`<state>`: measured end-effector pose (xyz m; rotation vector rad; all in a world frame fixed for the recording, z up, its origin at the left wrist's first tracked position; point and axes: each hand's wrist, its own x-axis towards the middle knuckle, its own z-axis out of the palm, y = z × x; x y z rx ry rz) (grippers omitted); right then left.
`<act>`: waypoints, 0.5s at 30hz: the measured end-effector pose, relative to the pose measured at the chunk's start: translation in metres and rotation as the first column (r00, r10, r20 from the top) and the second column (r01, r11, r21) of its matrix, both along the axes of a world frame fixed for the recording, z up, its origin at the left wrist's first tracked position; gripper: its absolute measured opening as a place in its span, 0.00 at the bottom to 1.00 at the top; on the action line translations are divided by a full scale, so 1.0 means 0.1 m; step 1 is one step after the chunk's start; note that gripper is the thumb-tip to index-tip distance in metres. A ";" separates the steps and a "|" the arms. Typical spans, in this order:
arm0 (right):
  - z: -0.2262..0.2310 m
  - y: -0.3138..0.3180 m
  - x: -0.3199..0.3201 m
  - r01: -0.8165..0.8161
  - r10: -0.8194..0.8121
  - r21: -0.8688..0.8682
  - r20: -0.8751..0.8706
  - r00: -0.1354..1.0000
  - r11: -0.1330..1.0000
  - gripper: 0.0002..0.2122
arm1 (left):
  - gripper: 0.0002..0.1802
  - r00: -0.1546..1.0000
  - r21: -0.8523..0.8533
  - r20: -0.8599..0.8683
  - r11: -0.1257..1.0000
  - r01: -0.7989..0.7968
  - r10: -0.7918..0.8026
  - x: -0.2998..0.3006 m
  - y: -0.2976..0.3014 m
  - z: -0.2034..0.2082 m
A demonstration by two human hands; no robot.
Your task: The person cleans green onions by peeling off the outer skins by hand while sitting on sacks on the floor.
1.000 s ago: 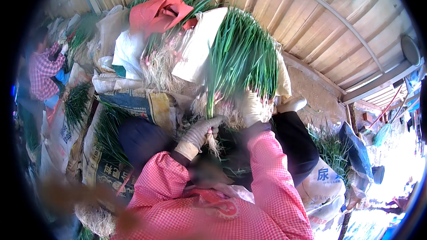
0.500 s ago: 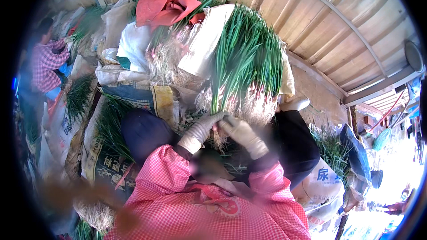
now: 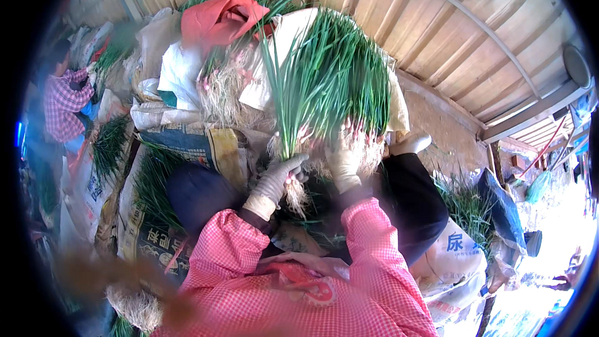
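Observation:
My gloved left hand is closed round a small bunch of scallions. Their long green leaves stand up and lean away from me, and the pale roots hang below my fist. Ahead lies a thick pile of scallions with reddish-white bulbs and stringy roots toward me. My right hand, in a pale glove, reaches into the roots at the near side of this pile. Its fingers blend with the roots, so their grip is hidden.
A red cloth covers more scallions at the back left. White sacks lie beside them. A co-worker in a checked shirt sits at far left. A corrugated wall rises behind. A printed sack stands at right.
My hands have parted. The left has drawn slightly left and down with the bunch, while the right has moved forward from beside it into the pile's roots.

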<state>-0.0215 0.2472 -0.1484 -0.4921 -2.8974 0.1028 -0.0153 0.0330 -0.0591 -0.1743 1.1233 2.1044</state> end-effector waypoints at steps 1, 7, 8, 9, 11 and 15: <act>0.03 -0.05 0.02 0.000 0.000 -0.030 0.020 1.000 1.000 0.27 | 0.15 1.000 0.028 0.000 0.999 -0.029 0.029 0.05 0.03 0.05; 0.63 -0.38 0.23 0.055 -0.008 -0.559 0.086 0.996 0.827 0.10 | 0.16 0.997 -0.236 -0.072 0.970 -0.053 0.036 0.00 0.01 -0.26; 0.76 -0.49 0.35 -0.046 0.052 -0.607 -0.008 0.999 0.793 0.09 | 0.16 0.994 -0.267 -0.093 0.961 -0.073 0.050 0.03 0.03 -0.18; 0.90 -0.61 0.47 -0.106 0.118 -0.585 -0.017 0.993 0.804 0.09 | 0.15 0.992 -0.293 -0.110 0.952 -0.090 0.060 0.06 0.04 -0.12; 0.93 -0.79 0.63 -0.264 0.277 -0.502 -0.051 0.960 0.823 0.09 | 0.15 0.992 -0.339 -0.124 0.940 -0.035 -0.008 0.06 0.00 -0.10; 0.89 -0.56 0.62 -0.186 0.156 -0.876 -0.129 0.979 0.444 0.10 | 0.15 0.991 -0.376 -0.129 0.927 -0.012 -0.039 0.08 -0.08 -0.02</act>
